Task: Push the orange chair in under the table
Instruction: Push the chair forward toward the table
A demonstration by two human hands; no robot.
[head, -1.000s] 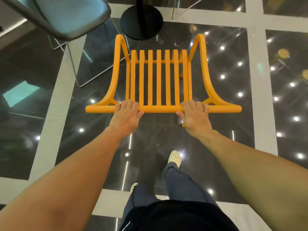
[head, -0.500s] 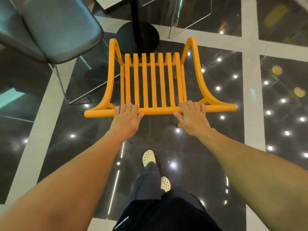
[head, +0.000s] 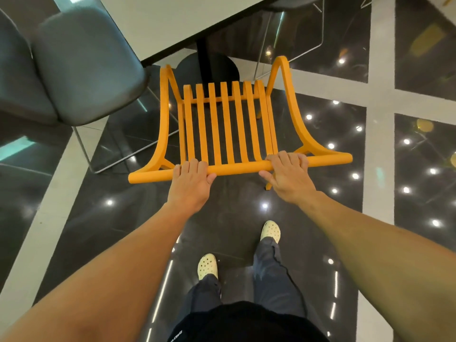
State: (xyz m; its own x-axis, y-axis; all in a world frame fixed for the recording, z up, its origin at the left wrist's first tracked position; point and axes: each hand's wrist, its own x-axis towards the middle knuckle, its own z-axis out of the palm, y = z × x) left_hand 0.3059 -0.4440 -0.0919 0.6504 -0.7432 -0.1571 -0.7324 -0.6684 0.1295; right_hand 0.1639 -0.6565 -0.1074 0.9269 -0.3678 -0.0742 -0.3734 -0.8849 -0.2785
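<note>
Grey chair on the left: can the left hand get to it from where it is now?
Probably yes. The left hand grips the orange chair rail; nothing stands between it and the grey chair, but it must let go first.

Grey padded chair (head: 84, 62) (wire-framed) stands on glossy dark floor (head: 246, 203).

Single head-worn wide-angle view, looking steeply down and forward over the person's own arms, orange chair (head: 222, 129) close at arm's reach, white desk (head: 158, 23) edge at top, feet and glossy dark floor (head: 320, 218) below
</note>
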